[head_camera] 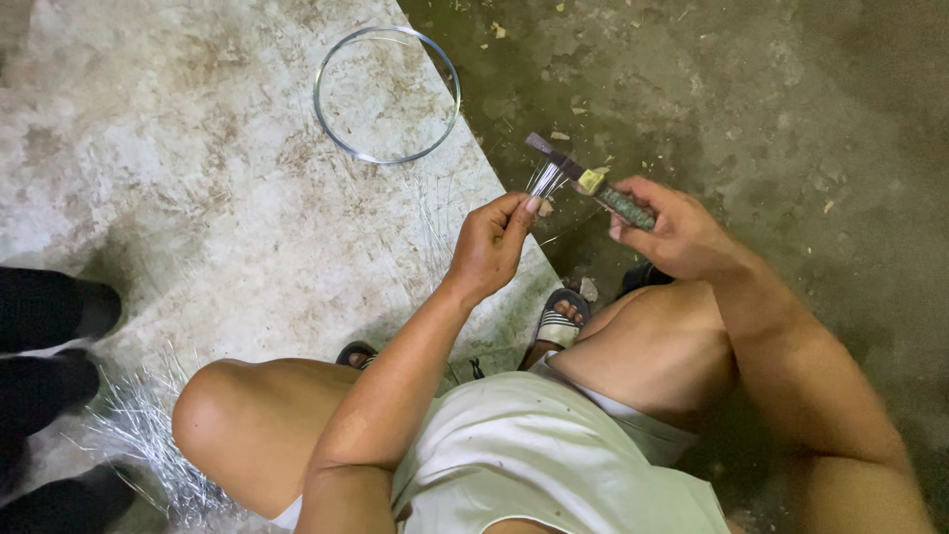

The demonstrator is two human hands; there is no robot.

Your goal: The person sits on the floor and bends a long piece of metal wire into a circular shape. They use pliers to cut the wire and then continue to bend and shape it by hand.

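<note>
My left hand [491,240] pinches a small bundle of thin silvery wires [545,180] between thumb and fingers, holding them upright. My right hand [674,229] grips the green handle of a cutting tool [591,184], a knife or chopper with a dark blade. The blade tip rests against the top of the wire bundle. Both hands are raised above my knees as I squat.
A coil of silvery wire [387,95] lies on the pale concrete slab [178,178] ahead. A heap of cut wire pieces [148,435] lies by my left knee. Another person's dark shoes [49,326] stand at the left edge. Dark dirty floor [771,99] on the right.
</note>
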